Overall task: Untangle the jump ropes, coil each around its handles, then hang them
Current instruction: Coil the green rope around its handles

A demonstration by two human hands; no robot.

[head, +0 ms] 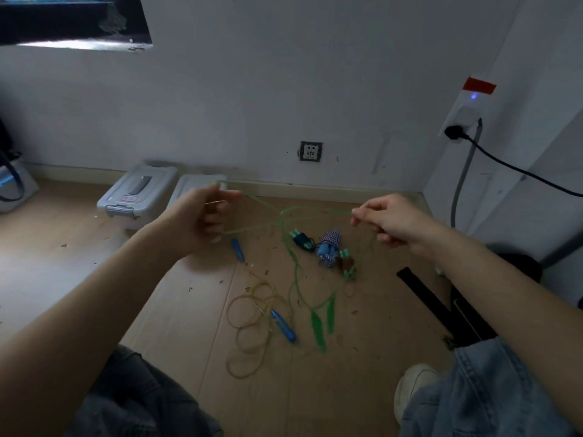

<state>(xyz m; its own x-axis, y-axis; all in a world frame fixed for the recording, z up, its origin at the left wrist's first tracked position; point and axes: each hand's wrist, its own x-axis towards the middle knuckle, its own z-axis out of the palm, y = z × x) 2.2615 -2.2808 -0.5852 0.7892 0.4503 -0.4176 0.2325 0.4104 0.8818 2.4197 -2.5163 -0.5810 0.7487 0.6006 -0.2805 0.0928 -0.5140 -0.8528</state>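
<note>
Two hands hold the green rope (pixel 285 216) up above the floor (pixel 189 310): the left hand (pixel 202 216) has its fingers curled round one stretch of it, and the right hand (pixel 391 220) pinches another stretch between thumb and fingertips. Each grip is closed on the cord, and the rope is pulled fairly taut between them. From the crossing in the middle, more green cord hangs down to its green handles (pixel 321 323), which appear to trail at the floor.

This looks like the untangling step, not yet the coiling. On the floor lie a loose yellow rope (pixel 249 326) with blue handles (pixel 284 326), still in untidy loops, and near the wall a small heap of bundled ropes (pixel 325 247), apparently already wound.

The next move likely calls for drawing the hands apart to open the crossing, then feeding one handle end through so the green cord runs free.
</note>
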